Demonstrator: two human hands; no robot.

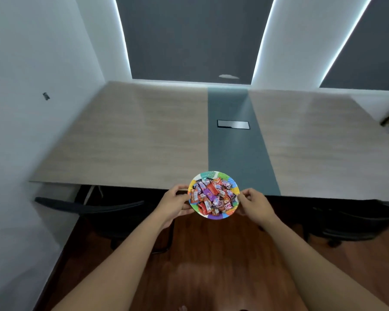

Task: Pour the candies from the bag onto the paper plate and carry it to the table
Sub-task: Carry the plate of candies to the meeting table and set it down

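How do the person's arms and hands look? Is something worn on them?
Both arms are bare as far as the picture shows: no sleeves appear. The left hand and the right hand wear no gloves; no ring, watch or bracelet is visible.

plate [214,217]: paper, matt, printed rim in bright colour blocks
candies [212,195]: glossy foil-like wrappers, crinkled
table [126,140]: pale wood-grain top, smooth, soft sheen; matt grey-green centre strip
cable hatch [233,124]: shiny, metallic-looking
floor [211,265]: dark reddish wood, polished, reflective
wall panels [189,37]: matt dark grey
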